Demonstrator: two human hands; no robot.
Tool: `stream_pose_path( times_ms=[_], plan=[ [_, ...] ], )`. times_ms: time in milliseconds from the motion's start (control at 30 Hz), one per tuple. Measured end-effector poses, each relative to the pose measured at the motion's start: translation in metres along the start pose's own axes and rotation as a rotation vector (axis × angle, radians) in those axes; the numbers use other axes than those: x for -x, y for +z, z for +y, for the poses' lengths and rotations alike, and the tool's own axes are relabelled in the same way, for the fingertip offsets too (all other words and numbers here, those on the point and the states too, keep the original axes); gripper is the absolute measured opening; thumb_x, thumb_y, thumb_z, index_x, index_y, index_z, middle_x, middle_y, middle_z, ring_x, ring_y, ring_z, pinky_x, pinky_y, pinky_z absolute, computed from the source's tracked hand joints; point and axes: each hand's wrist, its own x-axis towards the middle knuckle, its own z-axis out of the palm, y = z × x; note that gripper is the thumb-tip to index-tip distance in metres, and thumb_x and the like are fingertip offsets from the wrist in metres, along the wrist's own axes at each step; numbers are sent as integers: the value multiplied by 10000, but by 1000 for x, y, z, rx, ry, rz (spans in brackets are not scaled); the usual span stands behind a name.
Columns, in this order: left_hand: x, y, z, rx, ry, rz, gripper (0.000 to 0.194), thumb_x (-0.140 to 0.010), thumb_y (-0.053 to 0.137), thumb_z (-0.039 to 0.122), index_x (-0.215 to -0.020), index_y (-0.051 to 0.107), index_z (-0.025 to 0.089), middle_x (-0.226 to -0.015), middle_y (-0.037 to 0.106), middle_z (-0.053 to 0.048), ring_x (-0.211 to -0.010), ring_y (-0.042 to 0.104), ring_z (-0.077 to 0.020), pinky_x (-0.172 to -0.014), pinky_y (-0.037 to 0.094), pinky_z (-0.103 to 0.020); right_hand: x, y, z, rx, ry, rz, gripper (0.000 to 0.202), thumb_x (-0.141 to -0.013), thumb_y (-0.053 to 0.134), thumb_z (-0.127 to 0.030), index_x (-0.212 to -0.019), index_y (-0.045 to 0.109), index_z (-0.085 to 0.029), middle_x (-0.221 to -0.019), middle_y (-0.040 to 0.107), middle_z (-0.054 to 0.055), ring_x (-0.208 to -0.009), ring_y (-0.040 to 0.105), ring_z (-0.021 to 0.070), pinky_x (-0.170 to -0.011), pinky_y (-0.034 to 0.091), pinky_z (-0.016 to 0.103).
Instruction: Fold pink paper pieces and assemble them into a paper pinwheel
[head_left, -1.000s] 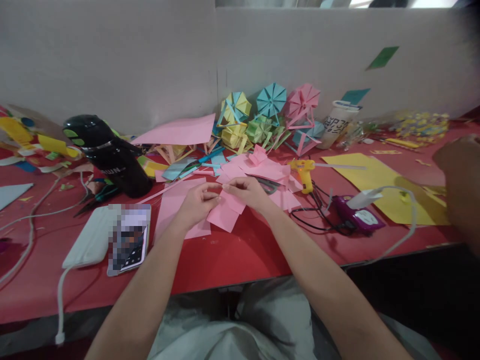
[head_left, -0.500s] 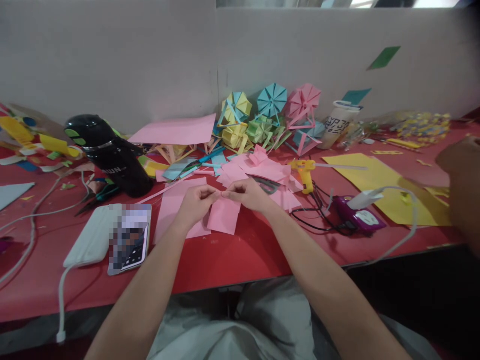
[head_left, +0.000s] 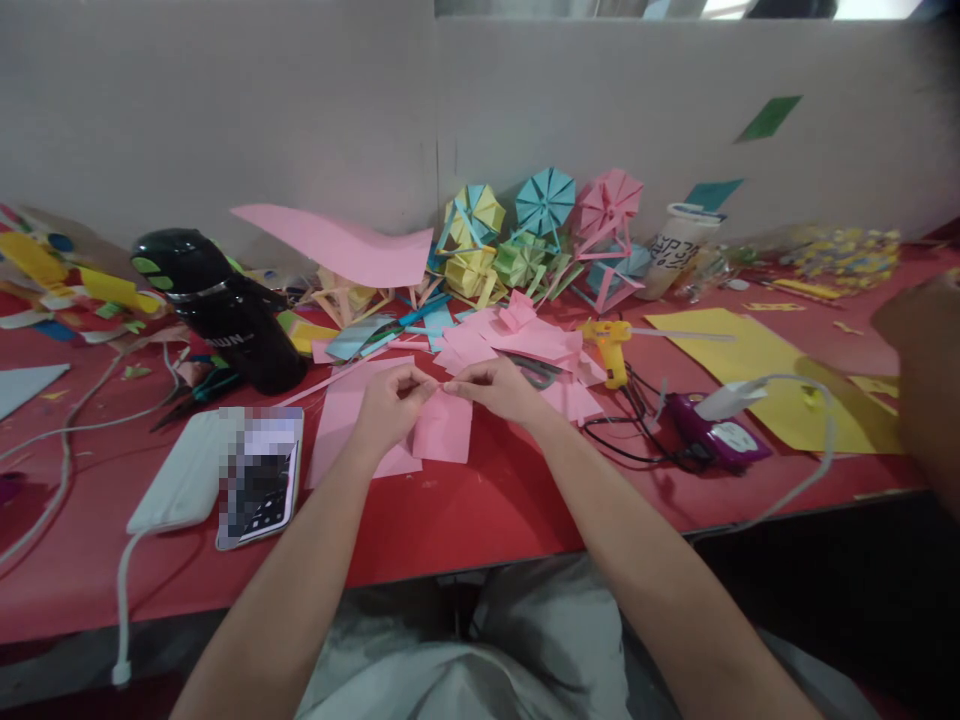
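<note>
Head view: a black flask [head_left: 234, 325] stands on the red tabletop [head_left: 465, 525] before a grey partition wall [head_left: 300, 100]; above its middle, our left hand [head_left: 391, 402] pinches the top of a small pink paper [head_left: 445, 432], our right hand [head_left: 501, 388] likewise; farther right lies a yellow hot-glue gun [head_left: 612, 352].

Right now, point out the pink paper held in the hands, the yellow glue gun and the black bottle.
Held pink paper [head_left: 444, 432]: head view, middle of its face.
Yellow glue gun [head_left: 611, 350]: head view, top of its handle.
Black bottle [head_left: 234, 325]: head view, middle of its body.
</note>
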Motion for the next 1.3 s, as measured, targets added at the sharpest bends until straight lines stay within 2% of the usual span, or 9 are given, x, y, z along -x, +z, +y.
stream_pose_path(
  times_ms=[133, 267, 367, 433, 533, 667, 833, 1033, 1300],
  plan=[
    [0, -1, 0, 2, -4, 35, 120, -729, 662, 272, -654, 639, 180, -679, 652, -25, -679, 590, -159, -675, 463, -280, -1, 0, 2, 32, -19, 16, 393, -750, 698, -527, -681, 704, -141, -584, 512, -15, -572, 393, 97, -546, 314, 258],
    [2, 0, 4, 88, -100, -42, 197, -710, 720, 368, -725, 675, 176, -723, 671, -28, -679, 587, -158, -629, 463, -265, -2, -4, 5, 55, -40, 59, 394, -768, 678, -518, -656, 684, -140, -591, 532, -5, -576, 421, 107, -562, 341, 267],
    [3, 0, 5, 117, -145, -118, 272, -661, 775, 404, -620, 634, 177, -634, 627, -8, -600, 540, -136, -561, 434, -250, -2, -7, 6, 38, -34, 106, 401, -773, 676, -518, -630, 663, -143, -580, 516, -12, -559, 405, 99, -551, 341, 263],
    [4, -1, 3, 98, -154, -112, 287, -659, 781, 406, -586, 624, 177, -581, 589, 2, -555, 500, -124, -519, 397, -244, -2, -7, 5, 7, -29, 124, 386, -777, 675, -513, -657, 673, -146, -601, 541, -6, -571, 430, 102, -562, 366, 260],
    [3, -1, 0, 71, -152, -59, 239, -685, 761, 394, -642, 678, 175, -591, 595, -1, -559, 507, -129, -526, 392, -251, -2, -5, 7, -88, -36, 61, 332, -742, 718, -484, -809, 700, -159, -773, 658, 32, -702, 560, 141, -673, 467, 284],
    [2, -2, -1, 141, -130, -58, 227, -699, 752, 393, -751, 724, 174, -721, 679, -29, -678, 595, -164, -636, 471, -275, -4, -2, 12, -237, -8, -40, 462, -622, 819, -413, -973, 650, -165, -913, 691, 59, -815, 636, 179, -747, 523, 328],
    [0, -2, -7, 175, -192, -73, 263, -698, 751, 380, -839, 737, 158, -817, 718, -57, -741, 625, -173, -708, 492, -296, -5, -4, 14, -2, -100, 87, 295, -709, 749, -372, -881, 644, -157, -895, 673, 55, -812, 605, 177, -715, 476, 305],
    [-3, 0, -16, 251, -201, -61, 242, -684, 732, 294, -885, 747, 160, -889, 735, -60, -826, 647, -185, -790, 490, -309, 1, -2, 3, 155, -160, 23, 234, -748, 654, -249, -966, 656, -165, -934, 670, 39, -790, 565, 157, -684, 422, 267],
    [-4, 2, -20, 305, -353, 26, 219, -645, 752, 339, -750, 730, 147, -752, 709, -55, -734, 623, -187, -687, 471, -298, 6, 4, -6, 245, -123, 59, 213, -775, 584, -193, -961, 680, -151, -907, 688, 39, -752, 564, 152, -690, 426, 270]
  ],
)
